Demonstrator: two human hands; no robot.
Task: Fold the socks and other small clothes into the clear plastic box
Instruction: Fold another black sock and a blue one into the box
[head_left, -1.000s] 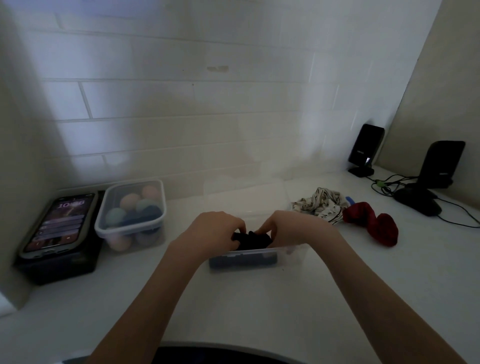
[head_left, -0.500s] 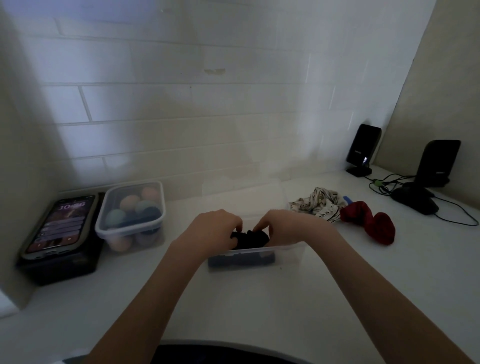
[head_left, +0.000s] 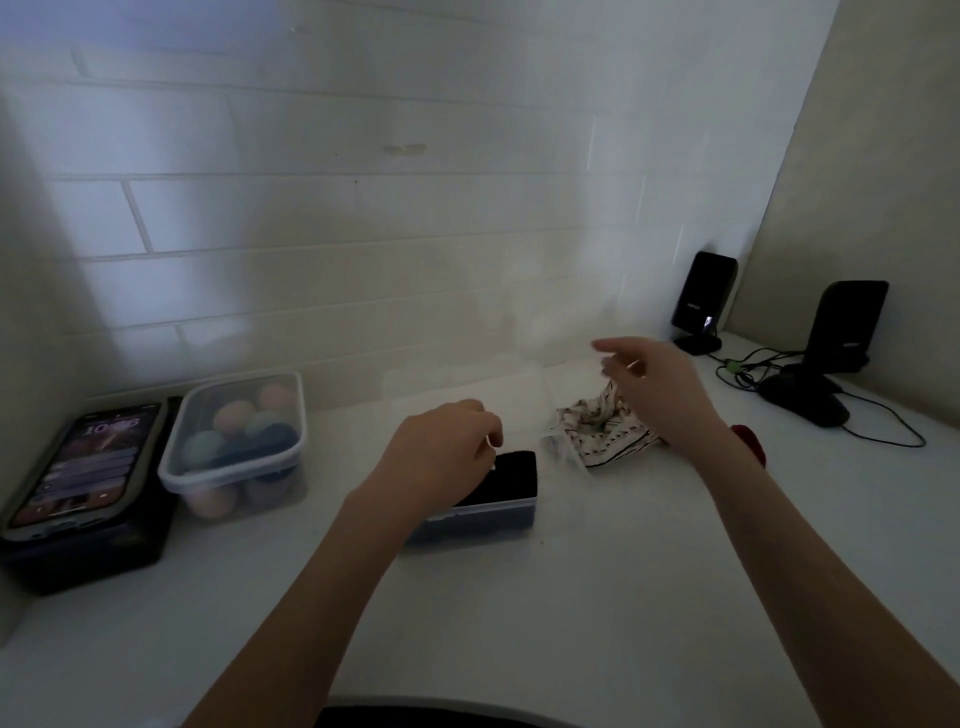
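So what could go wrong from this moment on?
The black folded item sits proud of the clear plastic box; it may spring open if the left hand lifts. The right hand reaches over the patterned cloth with the red sock under its wrist, so that could get dragged. Cables lie close behind.

Clear plastic box (head_left: 511, 512) holding folded dark cloth (head_left: 511, 475), patterned white garment (head_left: 602, 434) crumpled beside, perhaps a red sock (head_left: 750, 441)

Pale counter (head_left: 597, 597), dark and patterned clothes
Black folded cloth (head_left: 511, 475) in the clear plastic box (head_left: 483, 514) — cream garment (head_left: 597, 431) with dark stripes, red sock (head_left: 750, 441), pastel balls (head_left: 244, 431).
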